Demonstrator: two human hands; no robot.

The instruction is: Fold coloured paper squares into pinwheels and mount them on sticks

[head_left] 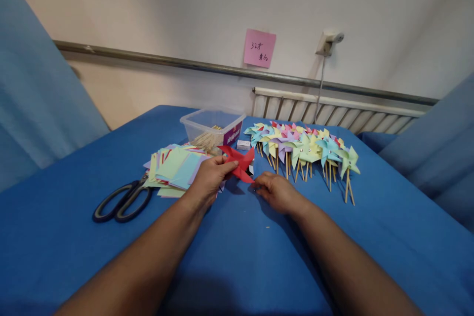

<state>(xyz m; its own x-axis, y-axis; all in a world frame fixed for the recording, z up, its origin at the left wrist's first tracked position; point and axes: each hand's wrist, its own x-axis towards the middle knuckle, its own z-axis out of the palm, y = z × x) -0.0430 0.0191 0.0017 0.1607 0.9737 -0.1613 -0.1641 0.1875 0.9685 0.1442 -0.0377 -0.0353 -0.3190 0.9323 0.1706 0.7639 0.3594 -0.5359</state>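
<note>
Between the hands, left hand [211, 177] pinches red pinwheel [239, 162]; right hand [276, 191] curled, unclear.

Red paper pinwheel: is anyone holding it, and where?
Yes. The left hand pinches the red paper pinwheel by its left-side blade. The right hand rests on the blue tablecloth; whether it grips something small cannot be told.

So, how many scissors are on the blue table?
1. The scissors lie on the table, left of the paper stack and of the left hand, their blades partly under the stack. More could be hidden under the paper.
</note>
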